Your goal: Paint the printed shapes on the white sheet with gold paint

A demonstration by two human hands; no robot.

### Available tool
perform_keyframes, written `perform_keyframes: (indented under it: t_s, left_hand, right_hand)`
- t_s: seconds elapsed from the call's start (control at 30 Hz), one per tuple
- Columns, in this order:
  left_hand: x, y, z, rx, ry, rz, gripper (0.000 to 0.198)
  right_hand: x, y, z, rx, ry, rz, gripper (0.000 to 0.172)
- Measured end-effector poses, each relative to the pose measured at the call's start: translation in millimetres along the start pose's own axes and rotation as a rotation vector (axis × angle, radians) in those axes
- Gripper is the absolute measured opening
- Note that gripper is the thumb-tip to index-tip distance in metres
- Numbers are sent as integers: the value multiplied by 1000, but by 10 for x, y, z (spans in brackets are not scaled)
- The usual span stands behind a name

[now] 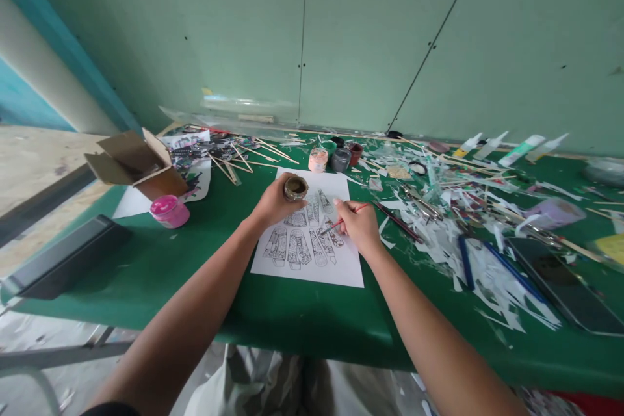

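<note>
My left hand (273, 201) is wrapped round a small paint jar (296, 188), its open mouth showing a brownish-gold inside. The jar is held over the upper left part of a white sheet (312, 278) printed with black line drawings of patterned, tapering shapes. Between the fingers of my right hand (359, 224) is a thin paintbrush (336, 224) with a red handle. Its tip points down and left, at the printed shapes near the middle of the sheet; whether it touches the paper I cannot tell.
At the left are a pink paint jar (169, 211), an open cardboard box (141, 166) and a dark tablet-like slab (63, 257). Several paint jars (340, 159) stand behind the sheet. Paper scraps (492, 273), scissors, sticks, glue bottles (521, 151) and a phone (565, 283) crowd the right.
</note>
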State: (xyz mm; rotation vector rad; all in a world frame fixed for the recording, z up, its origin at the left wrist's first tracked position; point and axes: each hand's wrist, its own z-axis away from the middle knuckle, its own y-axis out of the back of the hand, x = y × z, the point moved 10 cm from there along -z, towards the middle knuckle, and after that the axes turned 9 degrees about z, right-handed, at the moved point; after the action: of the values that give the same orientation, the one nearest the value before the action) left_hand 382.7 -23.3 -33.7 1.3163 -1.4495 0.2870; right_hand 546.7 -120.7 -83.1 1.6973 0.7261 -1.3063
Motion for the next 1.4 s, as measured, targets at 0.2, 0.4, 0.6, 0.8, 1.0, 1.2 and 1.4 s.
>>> perform_keyframes:
  t_s: [0.2, 0.4, 0.6, 0.8, 1.0, 1.2, 1.4]
  left_hand:
    - [-24, -62, -2, -49, -6, -15, 42]
    - [-7, -67, 2, -54, -15, -4, 41]
    - [-18, -66, -1, -52, -14, -12, 44]
    - [-45, -77, 3, -65, 10, 8, 44]
    - [-45, -83, 2, -76, 15, 2, 45]
    - [-74, -87, 5, -70, 20, -19, 46]
    - [-60, -93, 2, -80, 14, -15, 43]
  right_hand:
    - [-34, -11, 9, -9, 17, 64, 45]
    - [-50, -6, 17, -6, 27, 83, 44]
    - [-39, -8, 19, -9, 24, 71, 44]
    - [-12, -16, 21, -24, -7, 49, 43]
    - [-23, -23, 30, -32, 0, 72, 42]
    - [-56, -19, 33, -31, 29, 78, 43]
    - [-64, -10, 23, -27, 36, 92, 47]
